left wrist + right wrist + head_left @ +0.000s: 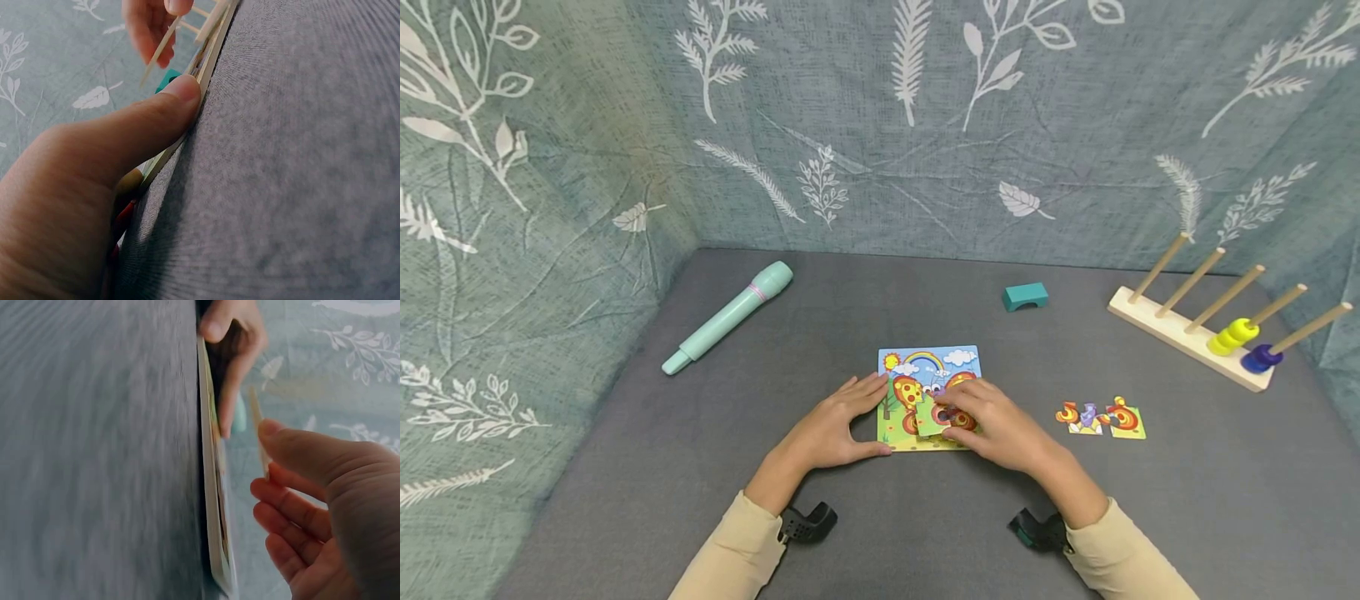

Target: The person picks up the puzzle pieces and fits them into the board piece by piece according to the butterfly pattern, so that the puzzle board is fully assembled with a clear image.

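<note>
A wooden jigsaw board with a butterfly, sun and rainbow picture lies on the table. My left hand rests at its left side, fingers fairly straight on the edge and thumb against the lower left corner. My right hand pinches a green and red puzzle piece between thumb and fingers. In the right wrist view the piece is tilted and apart from the board. Part of the board's right side is hidden under the right hand.
Loose puzzle pieces lie right of the board. A teal arch block stands behind. At far right is a wooden peg stand with yellow and blue beads. A mint-green microphone-shaped toy lies at left, before a leaf-patterned curtain.
</note>
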Demonstrator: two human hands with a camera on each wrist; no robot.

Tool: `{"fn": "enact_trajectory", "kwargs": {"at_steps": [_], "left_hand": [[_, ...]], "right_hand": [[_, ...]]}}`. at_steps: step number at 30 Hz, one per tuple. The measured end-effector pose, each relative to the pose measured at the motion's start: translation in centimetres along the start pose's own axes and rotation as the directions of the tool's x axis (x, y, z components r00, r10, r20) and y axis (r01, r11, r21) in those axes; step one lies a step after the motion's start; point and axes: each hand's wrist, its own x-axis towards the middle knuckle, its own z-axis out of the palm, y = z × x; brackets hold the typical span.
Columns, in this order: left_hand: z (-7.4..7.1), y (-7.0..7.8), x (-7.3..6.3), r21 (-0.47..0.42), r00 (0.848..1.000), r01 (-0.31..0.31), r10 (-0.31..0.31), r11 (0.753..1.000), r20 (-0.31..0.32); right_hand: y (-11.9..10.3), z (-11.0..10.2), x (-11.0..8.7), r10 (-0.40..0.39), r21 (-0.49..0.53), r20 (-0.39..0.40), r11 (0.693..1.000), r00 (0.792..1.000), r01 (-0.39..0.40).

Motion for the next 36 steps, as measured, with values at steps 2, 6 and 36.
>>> {"fn": "enact_trajectory", "kwargs": {"at_steps": [2,6,36], "left_hand": [[0.0,0.0,0.0,0.002,1.000,0.004,-0.004,1.000,0.001],[0.0,0.0,0.0,0.004,1.000,0.007,-0.007,1.000,-0.001],[0.1,0.0,0.0,-0.009,1.000,-0.003,0.003,1.000,-0.010]], "right_hand": [[-0.2,0.4,0.3,-0.012,-0.004,0.002,1.000,1.000,0.012],[-0.7,1.0,1.0,-0.043,-0.036,0.004,0.998,0.999,0.043],[-2.5,3.4,2.1,-0.077,-0.234,-0.025,0.970,0.997,0.070]]}}
